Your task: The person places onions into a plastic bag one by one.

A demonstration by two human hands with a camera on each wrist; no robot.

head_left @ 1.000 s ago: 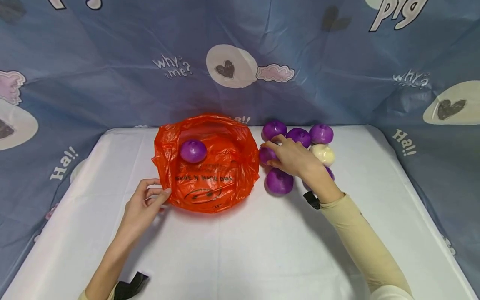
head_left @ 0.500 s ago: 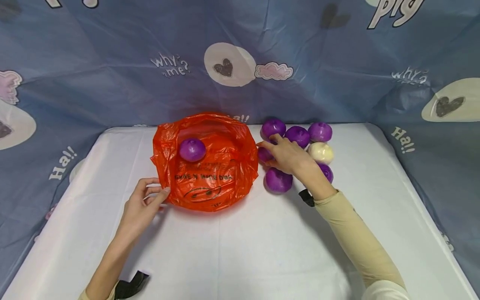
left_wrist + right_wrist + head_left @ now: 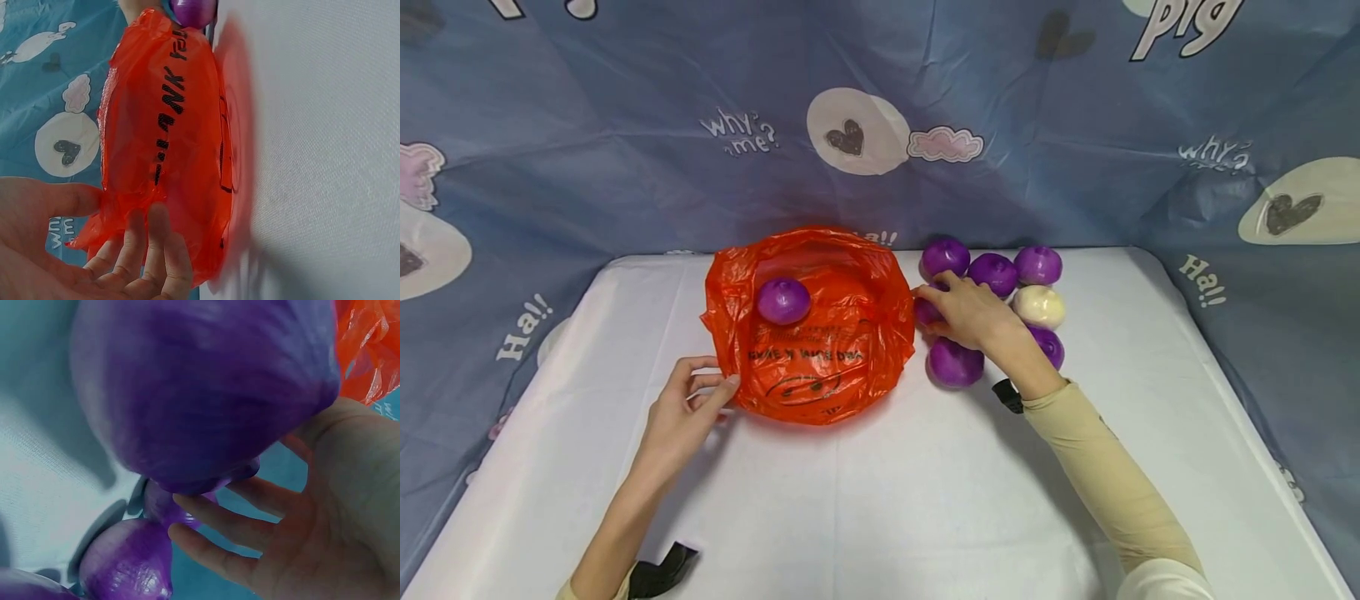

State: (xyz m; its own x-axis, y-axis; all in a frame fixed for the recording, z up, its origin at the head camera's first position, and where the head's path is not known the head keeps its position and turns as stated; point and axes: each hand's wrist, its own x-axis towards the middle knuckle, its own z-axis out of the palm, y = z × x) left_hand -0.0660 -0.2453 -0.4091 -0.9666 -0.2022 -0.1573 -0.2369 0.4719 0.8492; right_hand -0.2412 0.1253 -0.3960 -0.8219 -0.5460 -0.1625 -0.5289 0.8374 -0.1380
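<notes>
**Blue printed backdrop (image 3: 647,167) behind white-covered bench (image 3: 835,508): two hands, one bag, onions**

Key relation: gripped onion (image 3: 927,311), purple, lies directly under the right hand (image 3: 973,312), just beside the right wall of the red bag (image 3: 891,337). Bag opening lies to the left of the right fingers; right hand much the nearer to this onion. Onion roundish and mostly covered; long axis cannot be told.

Right hand: arm angled in from the near right, palm down, thumb on the near side, other fingers across the far side and top. Fingers set round the onion, spread moderately; firmness of hold cannot be told, a closer onion blocking much of the right wrist view.

Left hand (image 3: 688,408): thumb and fingers narrow on the bag's near-left rim, plastic between.

Bag: one, mouth up, near the bench's far edge; one bagged onion (image 3: 784,301) inside, toward the left.

Remaining stock, toward the far-right corner: front onion (image 3: 955,363); three purple onions (image 3: 992,274) along the far edge; one white onion (image 3: 1039,307); one purple wrist-side onion (image 3: 1048,346), partly hidden.
</notes>
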